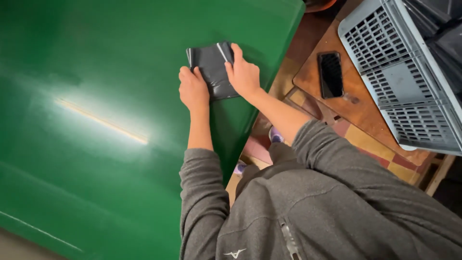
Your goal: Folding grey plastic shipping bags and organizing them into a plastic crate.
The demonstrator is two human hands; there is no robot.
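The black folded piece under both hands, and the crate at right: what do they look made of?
The black folded piece looks like thin plastic film, glossy: it shows sheen and soft creases, though coated fabric is possible. The left hand and right hand press on it. The grey crate looks like rigid moulded plastic, matte, with a slotted lattice wall.

one folded package of dark grey glossy plastic (214, 70), roughly square, lies on the green table (96, 120) near its right edge. one phone (330, 74), a black oblong with a dark screen, lies on the brown wooden surface (361, 106) further right.
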